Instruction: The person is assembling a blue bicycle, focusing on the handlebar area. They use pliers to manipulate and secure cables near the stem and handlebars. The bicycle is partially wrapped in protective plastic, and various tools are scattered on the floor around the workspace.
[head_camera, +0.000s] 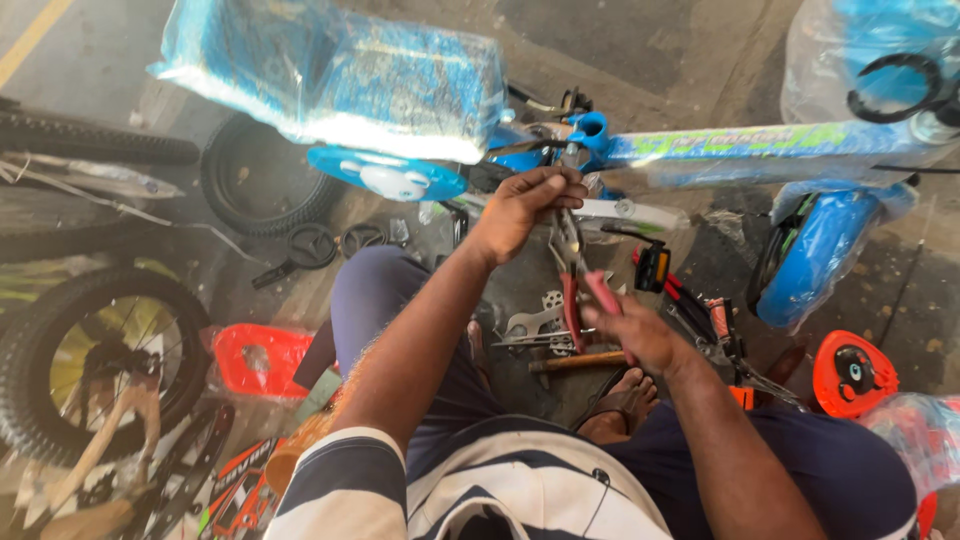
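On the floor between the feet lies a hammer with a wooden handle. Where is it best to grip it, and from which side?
Grip the hammer on its wooden handle, near the right end, coming from above. The handle lies nearly flat and bare there, while its left end sits among the wrenches. The right hand, now on the red-handled pliers, is nearest.
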